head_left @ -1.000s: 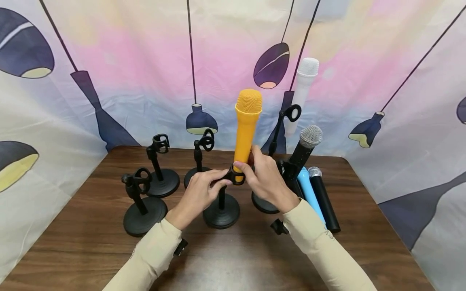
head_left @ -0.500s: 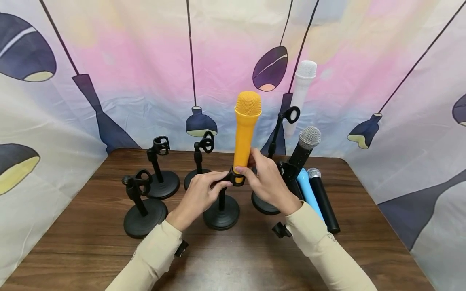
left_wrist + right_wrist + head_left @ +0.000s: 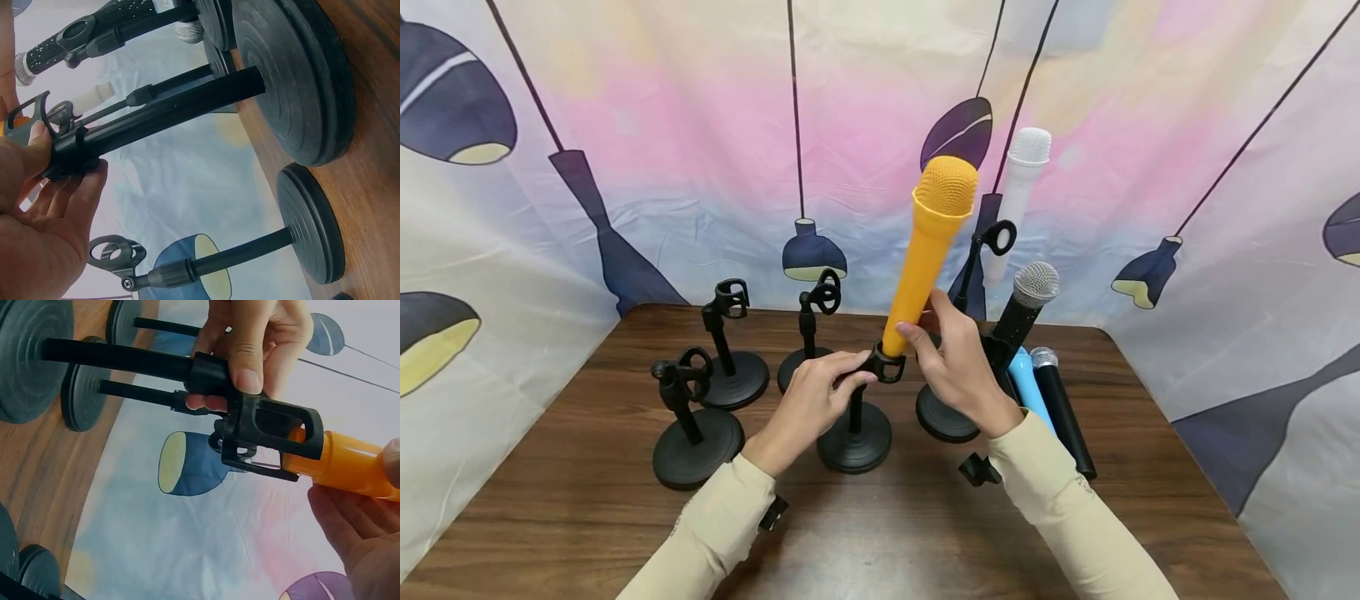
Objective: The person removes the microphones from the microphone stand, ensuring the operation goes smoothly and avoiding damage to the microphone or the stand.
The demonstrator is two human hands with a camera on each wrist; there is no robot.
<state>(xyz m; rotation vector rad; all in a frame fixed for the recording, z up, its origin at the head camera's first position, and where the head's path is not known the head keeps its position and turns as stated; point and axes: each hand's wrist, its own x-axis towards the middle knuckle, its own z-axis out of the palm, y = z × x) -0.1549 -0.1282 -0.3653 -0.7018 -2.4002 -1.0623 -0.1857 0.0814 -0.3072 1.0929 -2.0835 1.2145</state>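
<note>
Head view: The left hand (image 3: pixel 808 398) pinches the neck of the middle stand (image 3: pixel 854 437), just beside its clip (image 3: pixel 889 367). The right hand (image 3: pixel 958 367) grips the lower body of the yellow-orange microphone (image 3: pixel 927 242) between thumb and fingers. Compared with half a second earlier, the microphone has shifted upward and now leans to the right; its lower end, previously well through the clip, now stands at the clip's upper rim. The left hand and the stand base on the tabletop (image 3: pixel 880 533) show little change. Judged from this, the microphone is no longer fully seated. Whether it is being withdrawn or realigned cannot be determined.

Left wrist view: The thumb and fingers of the left hand close around the joint at the top of the stem (image 3: pixel 175 114). The microphone is mostly out of frame. A neighbouring stand (image 3: pixel 234 255) carries an unoccupied clip.

Right wrist view: The tip of the microphone lies partly inside the clip frame, so the parts are not completely separated. The left thumb (image 3: pixel 248 372) presses on the joint. The right hand supports the microphone body at the frame edge.
</note>
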